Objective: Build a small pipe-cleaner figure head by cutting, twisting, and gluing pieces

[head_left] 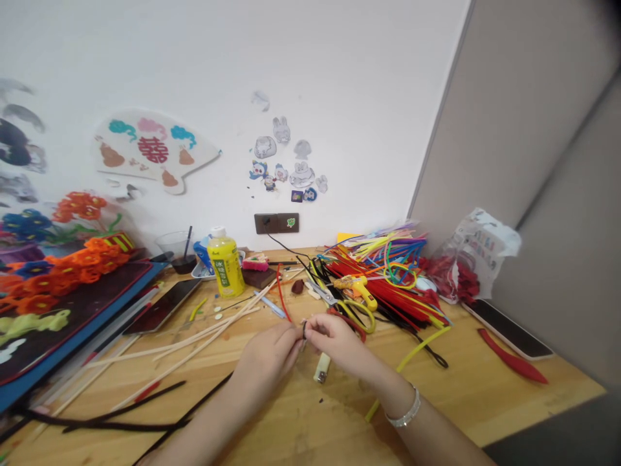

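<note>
While they meet at frame centre, the bare left hand (pixel 269 356) and bare right hand (pixel 337 340) hold fingertips together, clamped on a small dark pipe-cleaner loop (pixel 305 331). Nearby: pale cream lighter (pixel 322 367) below the hands on the wooden workbench (pixel 301 427); silver bracelet (pixel 403 406) on the right wrist. Farther: yellow-handled scissors (pixel 356 314), yellow glue gun (pixel 356 289), red pipe-cleaner heap (pixel 383 291), yellow plastic bottle (pixel 226 266).
</note>
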Demonstrator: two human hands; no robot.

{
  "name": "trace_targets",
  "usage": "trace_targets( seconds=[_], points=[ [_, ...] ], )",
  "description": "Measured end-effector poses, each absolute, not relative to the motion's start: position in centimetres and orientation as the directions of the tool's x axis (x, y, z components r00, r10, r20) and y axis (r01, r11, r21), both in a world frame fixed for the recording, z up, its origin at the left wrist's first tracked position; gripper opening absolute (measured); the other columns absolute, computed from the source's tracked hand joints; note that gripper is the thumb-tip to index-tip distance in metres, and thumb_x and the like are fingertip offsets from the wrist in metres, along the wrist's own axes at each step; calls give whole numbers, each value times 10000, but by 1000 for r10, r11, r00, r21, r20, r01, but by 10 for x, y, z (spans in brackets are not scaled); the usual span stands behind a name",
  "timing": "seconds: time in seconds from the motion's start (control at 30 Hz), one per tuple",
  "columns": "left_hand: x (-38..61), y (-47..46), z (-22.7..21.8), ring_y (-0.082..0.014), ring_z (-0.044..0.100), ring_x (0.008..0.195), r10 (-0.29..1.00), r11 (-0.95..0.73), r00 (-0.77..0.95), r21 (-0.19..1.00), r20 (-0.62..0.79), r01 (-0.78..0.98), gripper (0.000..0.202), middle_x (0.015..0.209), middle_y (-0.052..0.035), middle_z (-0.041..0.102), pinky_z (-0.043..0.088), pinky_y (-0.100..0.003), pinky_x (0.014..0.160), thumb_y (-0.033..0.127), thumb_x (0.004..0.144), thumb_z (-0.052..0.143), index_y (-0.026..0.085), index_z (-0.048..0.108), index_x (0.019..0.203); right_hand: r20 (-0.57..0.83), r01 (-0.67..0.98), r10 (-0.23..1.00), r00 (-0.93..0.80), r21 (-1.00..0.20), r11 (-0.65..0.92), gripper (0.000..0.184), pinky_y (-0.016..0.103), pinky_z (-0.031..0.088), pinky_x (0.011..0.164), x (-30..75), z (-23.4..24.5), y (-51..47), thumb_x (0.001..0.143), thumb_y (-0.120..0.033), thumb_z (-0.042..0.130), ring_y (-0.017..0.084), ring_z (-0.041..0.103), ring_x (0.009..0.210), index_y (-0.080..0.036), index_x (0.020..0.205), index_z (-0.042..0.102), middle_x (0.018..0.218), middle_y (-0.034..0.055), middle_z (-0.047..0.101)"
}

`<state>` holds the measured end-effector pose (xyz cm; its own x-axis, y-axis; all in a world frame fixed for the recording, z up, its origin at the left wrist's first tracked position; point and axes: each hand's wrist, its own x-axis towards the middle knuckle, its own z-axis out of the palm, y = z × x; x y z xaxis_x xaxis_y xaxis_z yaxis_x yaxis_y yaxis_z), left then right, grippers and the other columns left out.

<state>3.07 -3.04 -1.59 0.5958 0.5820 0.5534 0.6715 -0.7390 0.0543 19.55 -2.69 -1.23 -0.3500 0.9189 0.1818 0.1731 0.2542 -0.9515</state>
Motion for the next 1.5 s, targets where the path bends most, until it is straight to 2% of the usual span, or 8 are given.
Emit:
trace_targets(
  seconds=[0.33,0.47,0.57,0.67,0.93,1.5],
  points=[
    [30,-28,-22,-160,595,628,506,-723,650,-132,568,678,208,722,-48,638,474,-256,555,183,879,375,146,572,825,215,280,902,-373,-901,331,95,205,304,520,198,-18,-24,769,-179,449,91,410,554,-176,678,476,598,-49,444],
    [30,-27,-23,-164,591,618,504,-719,645,-135,574,682,204,715,-52,633,470,-264,549,163,872,376,142,569,811,286,388,875,-390,-811,438,183,209,267,517,199,-17,-25,788,-191,443,95,388,571,-175,606,434,578,-49,407],
    [31,-29,-19,-162,584,601,520,-706,635,-131,572,696,215,687,-47,623,460,-261,537,156,870,375,143,567,775,362,407,840,-405,-751,520,230,214,265,537,198,-15,-26,806,-187,426,96,385,587,-175,578,395,585,-46,395],
    [32,-32,-15,-157,575,594,518,-707,646,-144,561,692,224,684,-45,619,450,-254,528,152,872,362,143,563,774,364,361,838,-407,-778,514,211,210,270,535,197,-16,-26,795,-174,423,94,380,585,-174,585,401,592,-46,396],
    [33,-32,-18,-147,557,570,479,-693,639,-187,602,696,255,655,-34,604,428,-243,516,143,874,330,153,555,755,231,199,900,-369,-927,319,173,194,254,481,193,-17,-29,758,-172,413,76,348,520,-177,586,397,539,-64,340],
    [28,-32,-12,-138,510,550,378,-805,732,-190,567,562,235,627,-27,581,394,-232,502,110,851,367,152,566,733,178,211,827,-534,-919,334,162,190,277,494,203,-8,-29,733,-134,413,74,356,528,-172,575,407,556,-61,370]
  ],
)
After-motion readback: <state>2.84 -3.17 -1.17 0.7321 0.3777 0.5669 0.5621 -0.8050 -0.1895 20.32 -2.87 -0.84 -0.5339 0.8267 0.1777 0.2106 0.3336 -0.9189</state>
